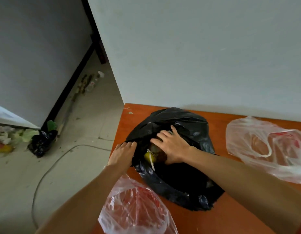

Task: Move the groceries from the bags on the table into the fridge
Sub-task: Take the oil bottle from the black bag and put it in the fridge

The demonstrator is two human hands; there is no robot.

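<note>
near clear bag [134,208] with red print lies crumpled at the near edge of the tabletop [222,119], close to its left edge, partly hanging over. just beyond it, touching or nearly so, big black bag [180,122] sits mid tabletop toward the left edge, mouth facing the camera. left hand [122,154] is at the left edge of the tabletop, fingers curled over the black bag's rim, gripping the plastic. right hand [171,146] is in the bag mouth, palm down, fingers spread over a brownish item [160,155]; thumb is tucked at the item's near side, cannot tell if it really grips or only rests on it. yellow item [148,157] shows in the mouth between the two hands, a white string [151,160] draped across it. rest of the bag's contents hidden by plastic. second clear bag [264,146], also red print, lies toward the right edge of the tabletop, apart from the black bag, looks flat. wall [197,56] runs along the far edge. floor [79,132] left of the tabletop: thin cable [50,166] in a curve, small black bag [42,142] and green leaf scraps [30,134] at the foot of a pale grey panel [28,56].
</note>
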